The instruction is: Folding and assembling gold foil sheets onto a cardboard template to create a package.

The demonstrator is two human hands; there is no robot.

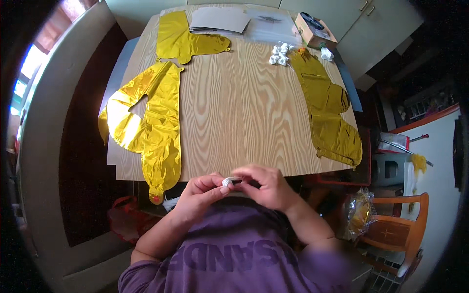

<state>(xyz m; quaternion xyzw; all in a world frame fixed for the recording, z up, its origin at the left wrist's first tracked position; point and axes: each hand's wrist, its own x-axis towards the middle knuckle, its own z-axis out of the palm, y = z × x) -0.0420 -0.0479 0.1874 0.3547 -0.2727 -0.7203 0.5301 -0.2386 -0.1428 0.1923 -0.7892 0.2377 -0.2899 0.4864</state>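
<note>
In front of my chest, just off the near table edge, my left hand (201, 193) pinches a small white bundle of string (226, 181) between thumb and fingers. My right hand (267, 187) is close beside it, slightly blurred, with its fingers closed on a pale strand that leads from the bundle. At the far right of the table lies a cluster of similar white bundles (279, 53). A flat gold foil balloon (163, 117) at the left hangs its lower tip over the near edge, close to my left hand.
Another gold foil balloon (178, 39) lies at the far left, and one more balloon (327, 107) along the right side. Grey sheets (220, 19), clear plastic sleeves (271, 27) and a wooden box (317, 34) occupy the far edge. A wooden chair (415, 219) stands at my right.
</note>
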